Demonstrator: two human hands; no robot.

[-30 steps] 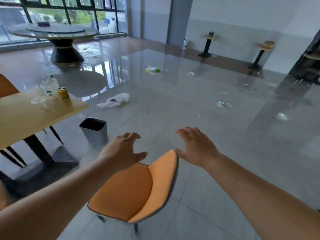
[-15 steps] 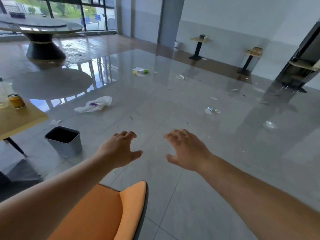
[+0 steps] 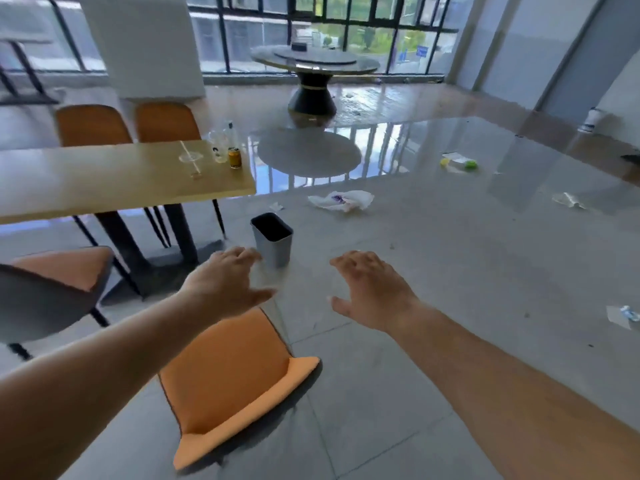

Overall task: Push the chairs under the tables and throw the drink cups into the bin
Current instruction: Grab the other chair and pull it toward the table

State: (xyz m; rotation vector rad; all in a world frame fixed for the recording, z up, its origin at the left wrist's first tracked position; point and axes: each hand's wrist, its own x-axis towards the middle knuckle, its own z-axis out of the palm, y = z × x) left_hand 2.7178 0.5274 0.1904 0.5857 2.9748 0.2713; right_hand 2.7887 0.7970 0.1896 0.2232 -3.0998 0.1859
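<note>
An orange chair [image 3: 228, 379] stands on the grey floor just below my hands, apart from the wooden table [image 3: 104, 178]. My left hand [image 3: 225, 285] hovers open above its seat edge. My right hand [image 3: 374, 292] is open too, over bare floor to the chair's right. On the table's far right end stand a clear plastic cup [image 3: 218, 147], a flat cup lid with a straw [image 3: 190, 157] and a yellow can [image 3: 234, 158]. A grey bin [image 3: 272, 244] sits on the floor beyond my left hand, beside the table.
Another orange chair with a grey back [image 3: 52, 282] stands at the left by the table. Two orange chairs [image 3: 128, 124] sit behind the table. Litter lies on the floor: a white bag [image 3: 343, 199], wrappers [image 3: 459, 162]. A round dark-based table [image 3: 313, 69] stands by the windows.
The view has swung left, bringing the wooden table, its cups and the far chairs into sight. The orange chair now lies more fully under my hands, which stay open and empty.
</note>
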